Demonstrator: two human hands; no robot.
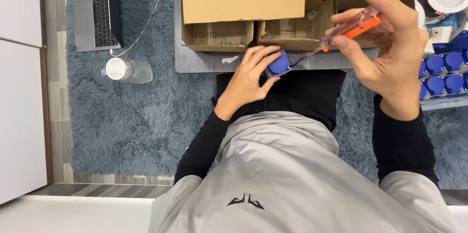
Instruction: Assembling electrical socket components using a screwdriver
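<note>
blue round-capped part [279,63], orange and clear screwdriver handle [352,27], brown cardboard boxes [243,1], shaggy grey-blue rug [141,121], silver laptop [95,14], grey ribbed surface [204,61]

Shaggy blue rug [146,130], matt cardboard box [243,1], glossy clear-orange plastic screwdriver handle [353,27]

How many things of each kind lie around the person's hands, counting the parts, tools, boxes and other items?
Blue socket part under the left hand: 1
Screwdriver in the right hand: 1
Cardboard boxes: 4
Laptop: 1
Clear bottle: 1
Total: 8, leaving out the blue parts at the right edge, which are partly cut off.
</note>
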